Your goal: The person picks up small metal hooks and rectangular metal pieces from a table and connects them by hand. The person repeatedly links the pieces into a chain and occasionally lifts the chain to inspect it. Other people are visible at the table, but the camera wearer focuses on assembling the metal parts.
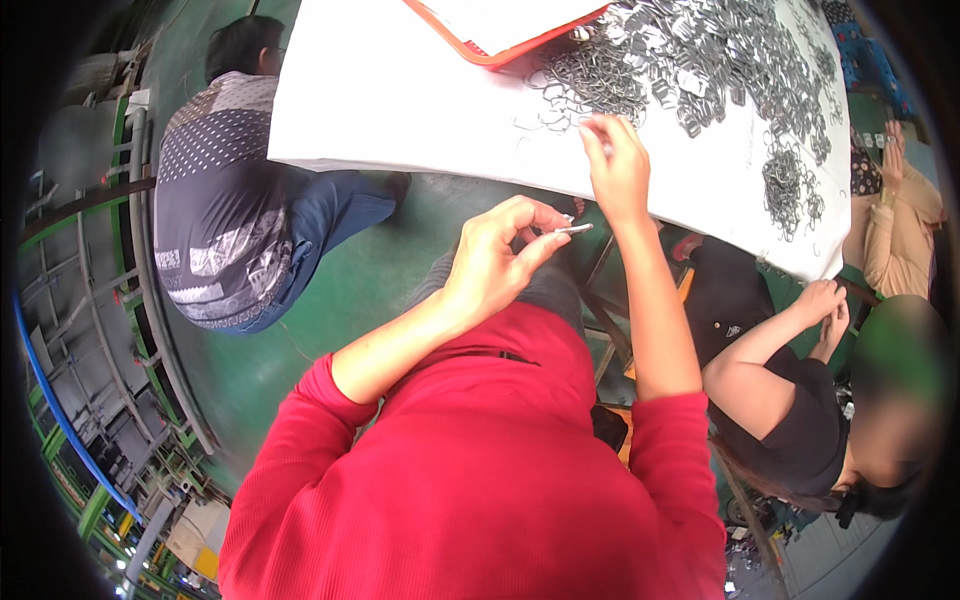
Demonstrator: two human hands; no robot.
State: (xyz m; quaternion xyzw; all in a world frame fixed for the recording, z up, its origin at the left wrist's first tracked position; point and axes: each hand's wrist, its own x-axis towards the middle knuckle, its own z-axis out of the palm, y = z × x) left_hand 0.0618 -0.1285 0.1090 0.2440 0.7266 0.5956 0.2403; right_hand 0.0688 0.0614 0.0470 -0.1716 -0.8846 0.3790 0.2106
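My left hand [495, 252] is held in front of my body, off the table's near edge. Its thumb and forefinger pinch a small silvery metal piece [575, 229]; its exact kind is too small to tell. My right hand [617, 170] reaches over the white table top [440, 125], fingertips drawn together at the near edge of a heap of bent wire loops [590, 82]. Whatever those fingertips hold, if anything, is hidden. A larger pile of flat grey metal buckle-like pieces [700, 70] spreads behind and to the right of the loops.
An orange-red tray [490, 58] lies at the table's far side. Another small heap of wire loops [790, 190] sits near the right corner. One person [225, 190] is at the left; a person in black [790, 400] and one in tan [895, 235] work at the right.
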